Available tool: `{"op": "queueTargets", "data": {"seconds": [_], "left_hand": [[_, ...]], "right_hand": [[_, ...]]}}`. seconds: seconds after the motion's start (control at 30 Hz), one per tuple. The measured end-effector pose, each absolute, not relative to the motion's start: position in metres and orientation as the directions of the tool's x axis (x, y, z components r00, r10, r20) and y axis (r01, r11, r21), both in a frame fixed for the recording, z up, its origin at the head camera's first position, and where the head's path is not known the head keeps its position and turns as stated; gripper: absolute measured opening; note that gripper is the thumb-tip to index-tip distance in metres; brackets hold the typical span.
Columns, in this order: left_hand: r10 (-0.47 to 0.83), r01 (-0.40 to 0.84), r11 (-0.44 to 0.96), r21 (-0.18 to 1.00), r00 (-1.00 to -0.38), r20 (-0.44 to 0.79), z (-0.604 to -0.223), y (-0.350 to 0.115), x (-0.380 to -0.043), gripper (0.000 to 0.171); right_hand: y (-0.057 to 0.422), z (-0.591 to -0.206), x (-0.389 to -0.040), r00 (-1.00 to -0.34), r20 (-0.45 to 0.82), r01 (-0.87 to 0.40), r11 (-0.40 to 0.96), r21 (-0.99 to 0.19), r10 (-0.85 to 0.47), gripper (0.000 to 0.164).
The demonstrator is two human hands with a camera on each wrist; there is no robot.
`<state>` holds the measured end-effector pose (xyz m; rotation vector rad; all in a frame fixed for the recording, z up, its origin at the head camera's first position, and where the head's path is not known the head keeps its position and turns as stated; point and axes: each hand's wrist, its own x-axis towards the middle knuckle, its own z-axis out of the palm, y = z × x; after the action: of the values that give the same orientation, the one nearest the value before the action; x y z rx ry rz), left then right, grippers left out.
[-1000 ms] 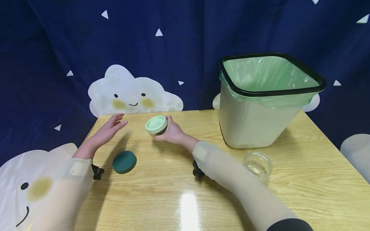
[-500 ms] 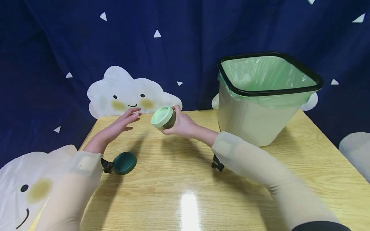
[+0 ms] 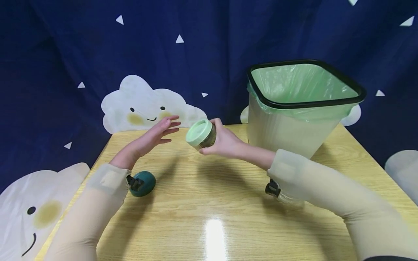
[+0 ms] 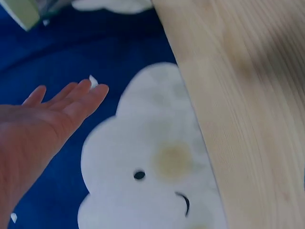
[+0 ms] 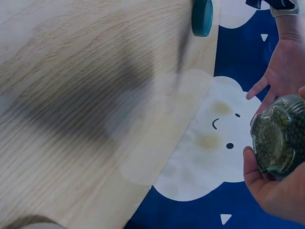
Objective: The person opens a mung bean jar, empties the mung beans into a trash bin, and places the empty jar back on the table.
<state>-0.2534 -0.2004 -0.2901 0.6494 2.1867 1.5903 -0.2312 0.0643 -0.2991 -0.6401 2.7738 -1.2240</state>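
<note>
A clear jar (image 3: 210, 139) with a pale green lid (image 3: 197, 132) is held up off the table by my right hand (image 3: 228, 142). Its fingers and thumb wrap the jar's side, and the lid tilts toward my left hand (image 3: 156, 133). That left hand hovers beside the lid, fingers straight and apart from it, holding nothing. In the right wrist view the jar (image 5: 281, 136) shows small round green beans inside. A dark teal round lid (image 3: 147, 183) lies on the table under my left wrist, partly covered by the wrist camera.
A white bin (image 3: 277, 134) with a black rim and green liner stands at the back right of the wooden table (image 3: 183, 217). A clear glass dish (image 3: 290, 200) sits under my right forearm, mostly hidden. A dark blue curtain (image 3: 209, 43) hangs behind.
My right hand has lifted the jar and carried it to the right, tilting it further. My left hand has followed rightward and up, staying beside the lid.
</note>
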Motion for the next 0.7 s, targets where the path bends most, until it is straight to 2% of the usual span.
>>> {"op": "queueTargets", "data": {"seconds": [0.2,0.4,0.63,0.7], "left_hand": [[0.579,0.161,0.144,0.976,-0.814,0.049,-0.286,-0.175,-0.248,0.093],[0.595,0.207,0.111,0.972,-0.797,0.102,-0.282,-0.158,-0.239,0.101],[0.605,0.299,0.112,0.948,-0.777,0.174,-0.276,-0.141,-0.232,0.098],[0.613,0.317,0.096,0.944,-0.765,0.194,-0.275,-0.137,-0.231,0.089]], "right_hand": [[0.079,-0.287,-0.222,-0.917,0.142,-0.355,0.601,-0.716,-0.372,0.088],[0.091,-0.277,-0.211,-0.903,0.135,-0.371,0.581,-0.724,-0.408,0.086],[0.109,-0.274,-0.2,-0.894,0.12,-0.39,0.618,-0.683,-0.431,0.087],[0.114,-0.273,-0.198,-0.891,0.121,-0.401,0.633,-0.662,-0.438,0.087]]}}
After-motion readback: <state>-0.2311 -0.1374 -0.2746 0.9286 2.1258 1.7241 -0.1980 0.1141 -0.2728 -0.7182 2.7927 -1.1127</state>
